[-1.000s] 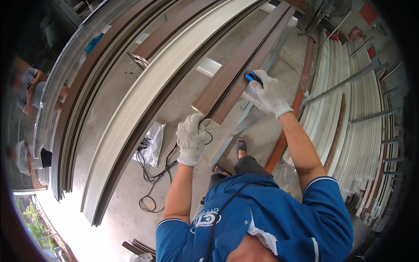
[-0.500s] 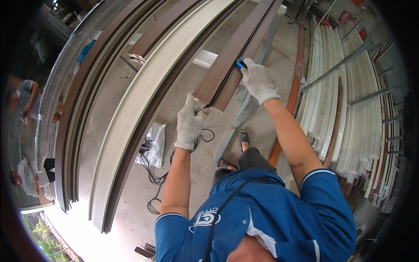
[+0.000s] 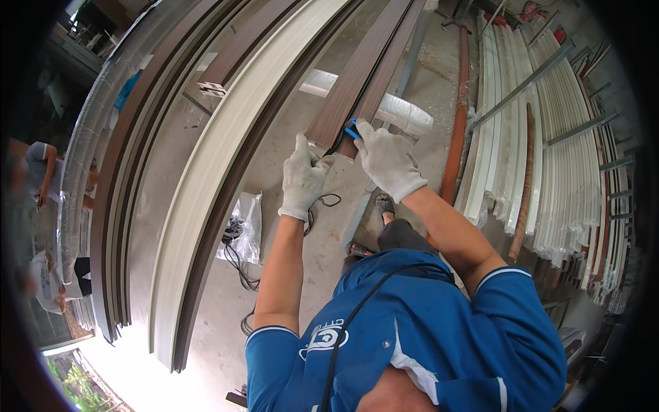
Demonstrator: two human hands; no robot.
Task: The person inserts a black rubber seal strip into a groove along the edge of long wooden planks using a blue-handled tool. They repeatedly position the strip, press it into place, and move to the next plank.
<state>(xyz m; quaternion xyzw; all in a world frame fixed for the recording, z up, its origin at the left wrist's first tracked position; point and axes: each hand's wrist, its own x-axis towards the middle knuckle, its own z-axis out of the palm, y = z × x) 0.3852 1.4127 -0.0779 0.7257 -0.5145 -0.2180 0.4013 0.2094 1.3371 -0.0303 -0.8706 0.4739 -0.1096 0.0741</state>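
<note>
A brown wood-grain profile (image 3: 343, 96) with a long black strip (image 3: 360, 103) along its middle groove runs away from me. My left hand (image 3: 304, 177), in a white work glove, is at the profile's near end, index finger against its left edge. Its thumb and fingers are closed at the black strip's near end. My right hand (image 3: 390, 158), gloved too, grips a small blue-handled tool (image 3: 352, 129) over the strip, close to the left hand. The tool's working end is mostly hidden.
To the left lie a long cream profile (image 3: 226, 137) and dark brown profiles (image 3: 117, 226). White lengths (image 3: 508, 130) are stacked on a rack at right, near an orange-brown pipe (image 3: 458, 130). A plastic bag (image 3: 246, 240) and black cable lie on the floor. Another person (image 3: 44, 165) is at far left.
My right hand with the blue-handled tool has come down along the strip toward the profile's near end, close to my left hand. The left hand has stayed nearly in place at that end.
</note>
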